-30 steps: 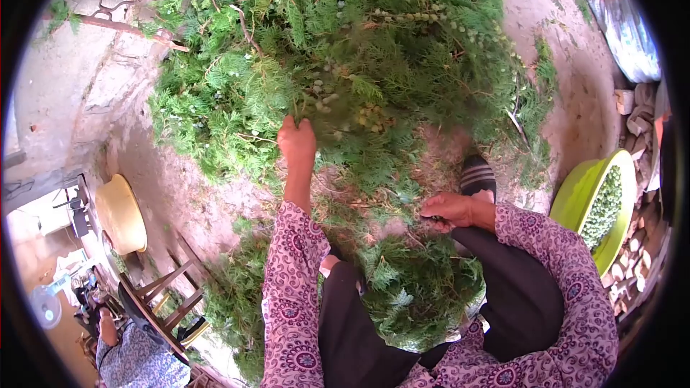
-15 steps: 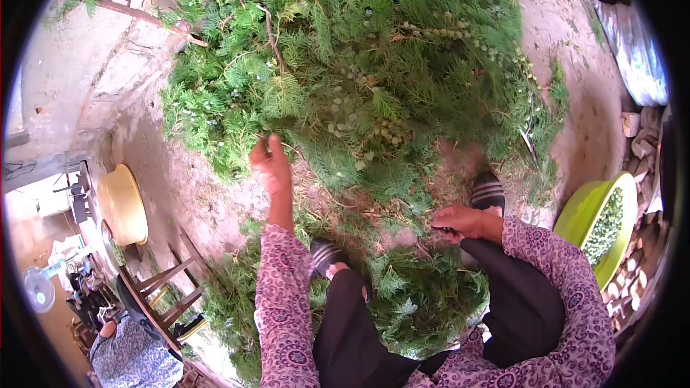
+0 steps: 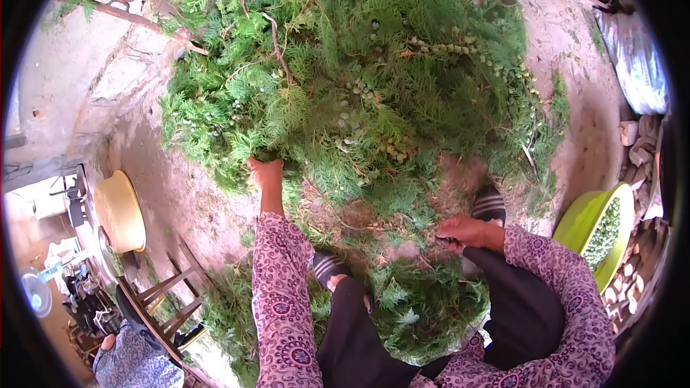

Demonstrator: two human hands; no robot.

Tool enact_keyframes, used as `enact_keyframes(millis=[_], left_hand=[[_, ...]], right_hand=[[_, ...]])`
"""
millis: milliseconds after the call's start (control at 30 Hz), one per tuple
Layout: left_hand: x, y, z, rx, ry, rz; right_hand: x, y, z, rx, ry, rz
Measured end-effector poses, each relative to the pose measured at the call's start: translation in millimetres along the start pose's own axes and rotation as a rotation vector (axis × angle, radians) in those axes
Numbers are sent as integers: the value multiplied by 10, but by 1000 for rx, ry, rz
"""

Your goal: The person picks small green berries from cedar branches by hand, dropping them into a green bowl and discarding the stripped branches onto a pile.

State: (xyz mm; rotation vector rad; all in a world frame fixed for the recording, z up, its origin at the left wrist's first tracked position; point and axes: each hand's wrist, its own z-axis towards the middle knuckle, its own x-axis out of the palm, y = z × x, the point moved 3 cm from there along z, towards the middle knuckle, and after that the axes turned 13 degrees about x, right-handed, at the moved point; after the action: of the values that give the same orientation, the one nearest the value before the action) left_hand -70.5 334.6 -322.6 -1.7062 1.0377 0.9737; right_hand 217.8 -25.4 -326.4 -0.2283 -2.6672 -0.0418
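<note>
Scene: I am seated outdoors on bare, packed earth [image 3: 194, 208], looking down past my patterned purple sleeves and dark trousers.
Branch pile: a large heap of cut green conifer branches [image 3: 374, 79] fills the ground in front of me, from near my feet up to the top of the view.
Cones: clusters of small, pale green round cones [image 3: 392, 147] show among the foliage near the middle of the heap, with another string of them higher up to the right.
Left hand: my left hand [image 3: 266, 172] reaches forward with the arm stretched out, and its fingers are buried in the near left edge of the heap; I cannot tell whether they are closed on a sprig.
Right hand: my right hand [image 3: 467, 231] rests low by my right knee, fingers curled together, pinching thin twigs that lie there.
Lap: a smaller bunch of the same greenery [image 3: 424, 309] lies between my knees.
Feet: a striped slipper [image 3: 490, 205] shows just beyond my right hand.
Green basin: a lime green basin [image 3: 582, 223] at my right holds picked green cones.
Yellow basin: a pale yellow basin [image 3: 118, 212] sits at my left, well apart from the heap.
Chair: a wooden chair [image 3: 169, 302] stands below the yellow basin.
</note>
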Motion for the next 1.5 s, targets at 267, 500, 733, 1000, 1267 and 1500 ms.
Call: enact_keyframes(millis=[267,500,733,1000,1267,1500], left_hand=[[64,-309,-939,266,292,-893],[-481,-1207,-2077,466,664,-1272],[-147,-1047,-1582,435,625,-1134],[66,-503,-1566,519,183,-807],[171,-756,-2024,845,198,-557],[160,-828,-1988,852,109,-561]], right_hand=[[29,-66,-101,-68,44,-10],[48,-102,-133,-34,4,-35],[13,-126,-167,-48,-11,-28],[-93,-202,-131,-48,32,21],[-304,57,-358,-373,-287,-237],[-685,457,-638,-914,-1066,-923]])
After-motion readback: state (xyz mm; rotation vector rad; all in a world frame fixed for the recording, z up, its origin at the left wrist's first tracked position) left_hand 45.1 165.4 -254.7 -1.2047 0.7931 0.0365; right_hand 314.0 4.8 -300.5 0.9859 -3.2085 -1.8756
